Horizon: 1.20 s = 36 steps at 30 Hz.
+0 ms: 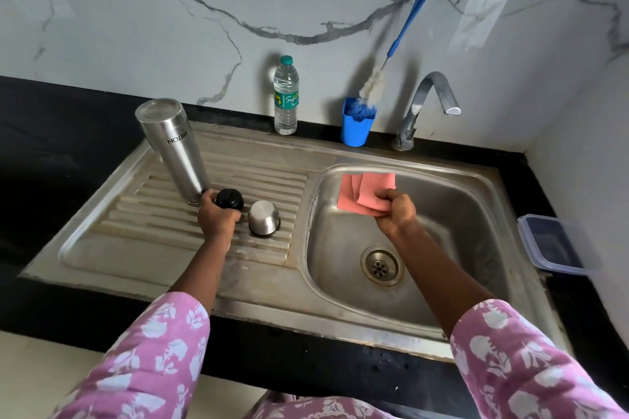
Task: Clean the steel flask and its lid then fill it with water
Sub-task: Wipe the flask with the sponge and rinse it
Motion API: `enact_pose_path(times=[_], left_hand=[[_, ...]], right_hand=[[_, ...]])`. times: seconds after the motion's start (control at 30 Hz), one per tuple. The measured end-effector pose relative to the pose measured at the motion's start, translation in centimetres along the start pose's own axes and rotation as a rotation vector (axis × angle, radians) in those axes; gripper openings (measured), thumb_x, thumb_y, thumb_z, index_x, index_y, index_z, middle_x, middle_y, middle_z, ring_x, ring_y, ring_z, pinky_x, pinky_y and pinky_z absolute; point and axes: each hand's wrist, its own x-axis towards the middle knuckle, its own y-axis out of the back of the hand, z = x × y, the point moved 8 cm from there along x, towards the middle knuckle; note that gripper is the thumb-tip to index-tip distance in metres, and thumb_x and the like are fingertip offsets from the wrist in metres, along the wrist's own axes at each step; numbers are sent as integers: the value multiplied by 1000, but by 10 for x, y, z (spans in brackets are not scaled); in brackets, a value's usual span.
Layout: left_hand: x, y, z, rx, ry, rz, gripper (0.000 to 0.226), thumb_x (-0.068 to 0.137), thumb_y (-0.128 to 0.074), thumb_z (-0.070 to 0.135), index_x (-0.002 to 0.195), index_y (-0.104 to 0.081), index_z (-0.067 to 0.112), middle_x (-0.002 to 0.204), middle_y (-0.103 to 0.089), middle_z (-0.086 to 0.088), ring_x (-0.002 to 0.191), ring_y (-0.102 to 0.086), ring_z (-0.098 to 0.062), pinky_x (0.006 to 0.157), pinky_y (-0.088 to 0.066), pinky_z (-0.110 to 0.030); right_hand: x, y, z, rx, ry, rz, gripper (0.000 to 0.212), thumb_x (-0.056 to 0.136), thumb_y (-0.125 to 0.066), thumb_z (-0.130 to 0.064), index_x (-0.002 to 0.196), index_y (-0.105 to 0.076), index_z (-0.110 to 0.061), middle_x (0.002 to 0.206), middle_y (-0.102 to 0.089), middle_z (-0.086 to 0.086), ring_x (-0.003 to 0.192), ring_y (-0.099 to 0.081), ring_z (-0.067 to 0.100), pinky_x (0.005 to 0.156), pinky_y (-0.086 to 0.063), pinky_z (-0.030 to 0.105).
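While upside down, flask (173, 146) beside left hand (218, 218)

"What can't you see well?"

"The left hand (218, 216) covers part of the black lid (229, 199). The low end of the steel flask (177, 146) is partly behind that hand too."

"And on the right side?"

"The right hand (396, 211) hides some of the pink cloth (369, 189). The brush (371, 87) tip is down inside the blue cup (354, 131). The clear box (548, 241) looks blurry at its right side. The bottle (286, 95) words are too small to read."
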Motion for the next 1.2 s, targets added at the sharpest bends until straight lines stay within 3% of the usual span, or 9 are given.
enact_pose_path(times=[0.13, 0.2, 0.37, 0.53, 0.77, 0.93, 1.03, 1.1, 1.2], left_hand=[[-14, 39, 14, -138, -85, 354, 45, 73, -52, -11, 118, -55, -5, 122, -53, -25, 112, -51, -37, 94, -39, -31], [-15, 57, 26, -205, -137, 463, 53, 69, -59, -5, 120, -48, -4, 128, -42, -24, 117, -43, -39, 99, -35, -35], [23, 65, 56, -246, -170, 340, 114, 53, -90, 28, 143, -23, 6, 138, -41, -15, 128, -39, -28, 109, -33, -33], [30, 56, 65, -166, -114, 285, 96, 59, -88, 17, 135, -32, 9, 131, -52, -16, 115, -54, -27, 93, -45, -30], [20, 61, 94, -230, -181, 331, 81, 62, -85, 23, 128, -41, 10, 123, -60, -9, 110, -59, -25, 92, -48, -29], [-12, 29, 140, -638, -212, 152, 80, 68, -81, 21, 135, -38, 16, 118, -60, 2, 99, -63, -7, 90, -51, -25], [-43, -8, 166, -943, -199, -7, 72, 79, -71, 4, 139, -33, 13, 114, -60, 4, 92, -63, 1, 78, -51, -18], [-69, -35, 175, -1046, -155, -93, 65, 82, -66, 0, 135, -35, 20, 114, -59, 4, 94, -63, -3, 83, -52, -25], [-100, -69, 171, -1121, -56, -130, 60, 81, -67, 2, 130, -38, 22, 116, -59, 2, 106, -60, -18, 97, -48, -44]], right_hand=[[-1, -1, 1, -6, -12, 7, 25, 85, -34, 11, 83, -48, -9, 80, -51, 7, 73, -52, 20, 44, -53, 26], [-3, -4, 0, 0, -18, -5, 25, 85, -35, 11, 84, -49, -9, 80, -52, 7, 73, -53, 21, 45, -54, 26], [-7, -6, -6, -17, -27, -51, 24, 86, -37, 8, 96, -51, -9, 87, -54, 10, 80, -55, 26, 49, -56, 38], [-8, -2, -8, -29, -29, -82, 26, 86, -38, 6, 101, -51, -11, 89, -55, 10, 81, -55, 26, 59, -57, 43], [-11, 1, -31, -78, 45, -69, 22, 85, -56, 4, 103, -54, -8, 92, -60, 9, 83, -59, 23, 65, -52, 41], [-24, -18, -50, -294, 252, -135, 25, 80, -58, 5, 101, -59, -7, 87, -62, 6, 78, -57, 20, 64, -49, 32], [-43, -44, -73, -564, 492, -241, 34, 69, -56, -11, 101, -65, -5, 84, -64, 3, 72, -57, 10, 62, -45, 20], [-59, -60, -87, -848, 665, -278, 37, 77, -55, -11, 112, -66, -5, 93, -68, 6, 75, -60, 6, 64, -42, 12], [-83, -75, -100, -1186, 950, -220, 34, 85, -58, -1, 116, -67, -11, 100, -71, 13, 84, -67, 23, 68, -40, 11]])
